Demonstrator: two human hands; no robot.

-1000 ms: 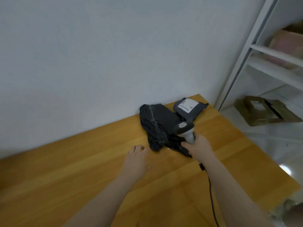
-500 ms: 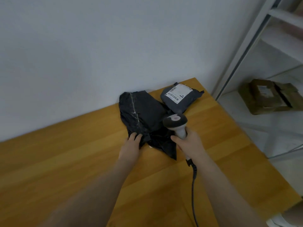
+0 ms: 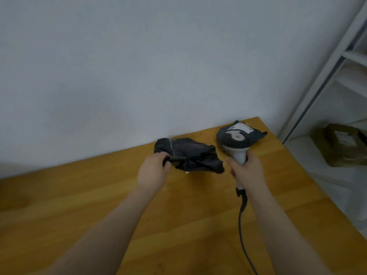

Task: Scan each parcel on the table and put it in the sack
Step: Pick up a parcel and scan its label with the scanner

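Note:
A crumpled dark grey poly parcel (image 3: 190,155) is lifted off the wooden table (image 3: 99,195) near the wall. My left hand (image 3: 154,171) grips its near left edge. My right hand (image 3: 246,171) holds the white handle of a barcode scanner (image 3: 236,144), whose dark head points away from me. Behind the scanner head a second dark parcel (image 3: 256,135) with a white label (image 3: 243,127) lies at the table's far right corner, partly hidden. No sack is in view.
The scanner's black cable (image 3: 243,225) runs down the table towards me. A white metal shelf frame (image 3: 321,76) stands right of the table, with a brown cardboard parcel (image 3: 345,143) on its low shelf. A plain wall backs the table.
My left hand went from flat on the table to gripping the crumpled parcel and lifting its edge. The scanner in my right hand rose and now covers part of the labelled parcel.

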